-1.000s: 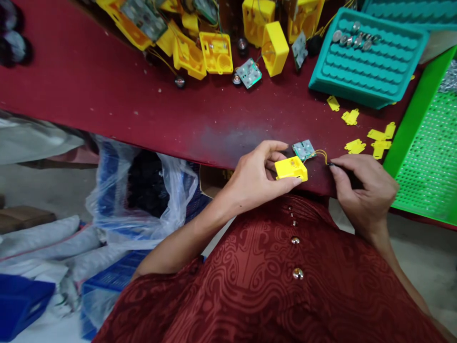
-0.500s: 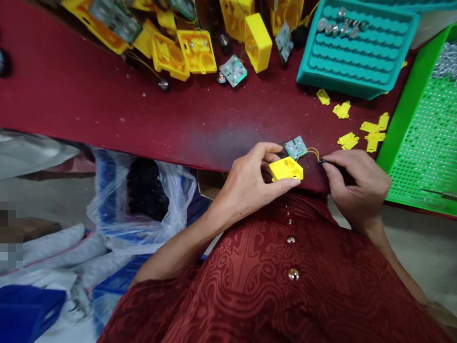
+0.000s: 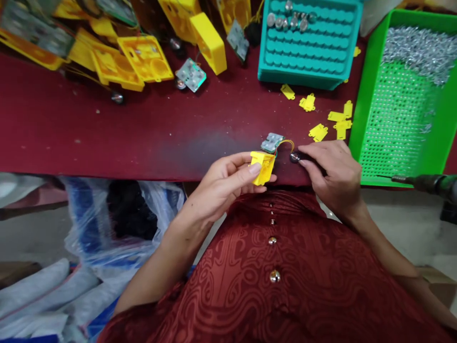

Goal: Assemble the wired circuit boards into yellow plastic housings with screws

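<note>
My left hand (image 3: 232, 183) is closed around a small yellow plastic case (image 3: 263, 167), its thumb on the near face and the open inside turned to the right. Just beyond the case is a circuit board (image 3: 273, 142), joined by thin yellow wires (image 3: 288, 141) to a small round black speaker (image 3: 294, 156). My right hand (image 3: 332, 171) pinches that speaker between thumb and forefinger, a little right of the case.
Yellow plates (image 3: 317, 132) lie beyond my right hand. A teal tray (image 3: 310, 52) holds silvery cells; a green basket (image 3: 357, 119) holds screws. A screwdriver-like tool (image 3: 428, 181) crosses the basket's near edge. Yellow cases (image 3: 146, 57) crowd the back left of the red table (image 3: 160, 138).
My left hand has turned the yellow case more upright, its opening now facing right. The speaker in my right hand has turned its round face into view. The camera view has shifted right.
</note>
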`<control>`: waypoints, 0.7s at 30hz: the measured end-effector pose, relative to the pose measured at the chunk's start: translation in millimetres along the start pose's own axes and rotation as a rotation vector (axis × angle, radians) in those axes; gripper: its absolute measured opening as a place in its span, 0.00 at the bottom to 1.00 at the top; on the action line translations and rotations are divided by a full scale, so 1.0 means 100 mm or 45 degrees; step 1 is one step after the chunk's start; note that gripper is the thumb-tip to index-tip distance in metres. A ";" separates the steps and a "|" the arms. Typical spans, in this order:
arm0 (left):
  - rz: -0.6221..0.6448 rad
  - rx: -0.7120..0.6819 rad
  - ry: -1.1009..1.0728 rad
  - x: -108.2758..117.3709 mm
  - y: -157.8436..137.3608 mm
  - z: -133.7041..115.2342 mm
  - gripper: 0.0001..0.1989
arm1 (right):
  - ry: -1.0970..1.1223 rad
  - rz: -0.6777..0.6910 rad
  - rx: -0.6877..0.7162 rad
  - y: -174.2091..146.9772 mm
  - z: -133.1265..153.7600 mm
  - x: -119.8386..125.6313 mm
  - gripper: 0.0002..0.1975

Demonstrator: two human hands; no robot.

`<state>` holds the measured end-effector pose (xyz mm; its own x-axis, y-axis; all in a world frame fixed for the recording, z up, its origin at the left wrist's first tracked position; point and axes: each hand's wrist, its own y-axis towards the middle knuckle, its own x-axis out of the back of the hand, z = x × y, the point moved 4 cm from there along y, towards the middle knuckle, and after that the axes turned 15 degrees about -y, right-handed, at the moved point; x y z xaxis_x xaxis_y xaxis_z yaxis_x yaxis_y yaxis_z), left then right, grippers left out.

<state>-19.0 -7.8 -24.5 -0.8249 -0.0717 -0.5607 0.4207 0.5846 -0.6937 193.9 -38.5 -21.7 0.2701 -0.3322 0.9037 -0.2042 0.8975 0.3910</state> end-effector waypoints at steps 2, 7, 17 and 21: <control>0.001 0.019 -0.026 -0.02 0.01 0.01 0.26 | 0.001 -0.013 -0.024 0.00 -0.01 0.02 0.05; 0.010 0.029 -0.077 -0.06 0.02 0.00 0.27 | 0.005 -0.036 -0.050 0.00 0.02 -0.03 0.04; 0.062 -0.099 -0.081 -0.08 0.01 -0.07 0.21 | 0.021 -0.018 -0.066 0.10 0.01 -0.08 0.09; -0.017 -0.353 0.056 -0.02 0.02 -0.14 0.22 | -0.098 0.093 -0.229 0.18 -0.07 -0.18 0.09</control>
<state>-21.8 4.8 -19.1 -0.8479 -0.0489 -0.5280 0.2956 0.7830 -0.5473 191.6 -14.4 -31.7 0.1863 -0.2791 0.9420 -0.0476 0.9551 0.2924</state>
